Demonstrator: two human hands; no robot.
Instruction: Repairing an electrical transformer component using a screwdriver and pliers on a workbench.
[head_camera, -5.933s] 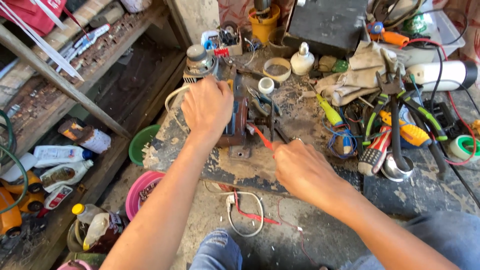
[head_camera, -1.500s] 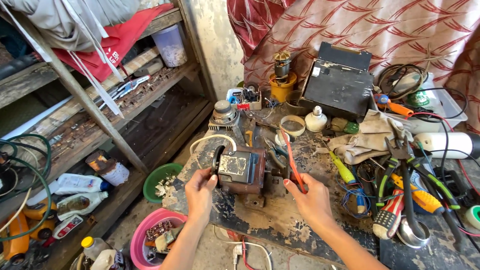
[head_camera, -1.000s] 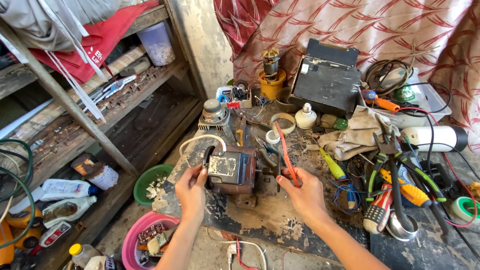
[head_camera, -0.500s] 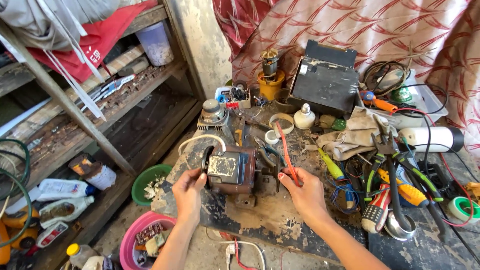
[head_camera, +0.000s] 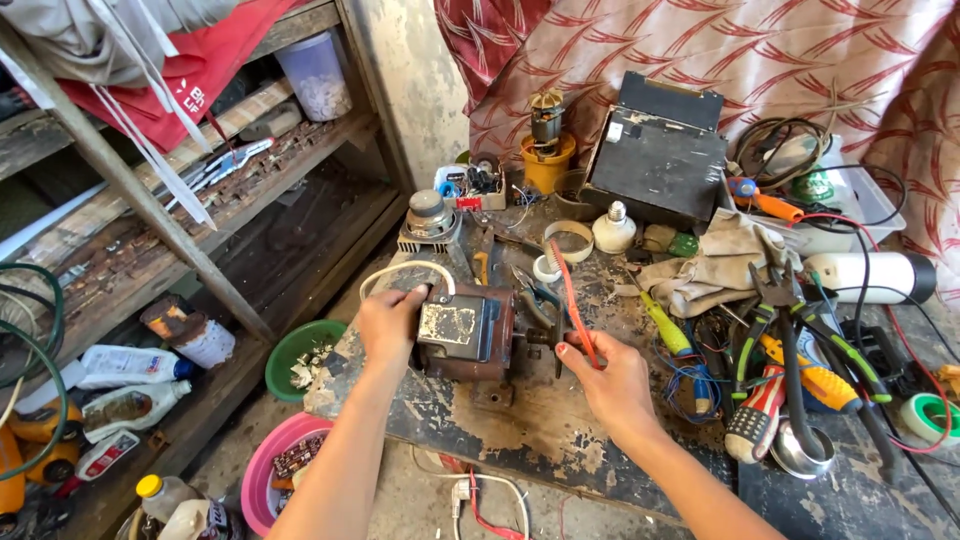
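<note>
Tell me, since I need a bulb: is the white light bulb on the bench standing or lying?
Standing: the white light bulb sits globe down, its metal screw base pointing up.

On the counter (head_camera: 560, 440), the small motor (head_camera: 468, 340) sits near the front edge with the left hand (head_camera: 390, 322) against its left side and the right hand (head_camera: 612, 370) just to its right, the fingers (head_camera: 572, 350) holding a thin tool (head_camera: 570, 300) that reaches back over the pliers (head_camera: 540, 297). Behind the motor lie a roll of tape (head_camera: 568, 240) and a bulb (head_camera: 613, 228), and farther back a boxy case (head_camera: 655, 160) leans against the curtain (head_camera: 720, 50). To the right a cloth (head_camera: 715, 265) lies behind a heap of screwdrivers (head_camera: 760, 420) and cables; to the left, below the counter, a bowl (head_camera: 300, 358) rests on the floor beside the shelves (head_camera: 150, 210).
</note>
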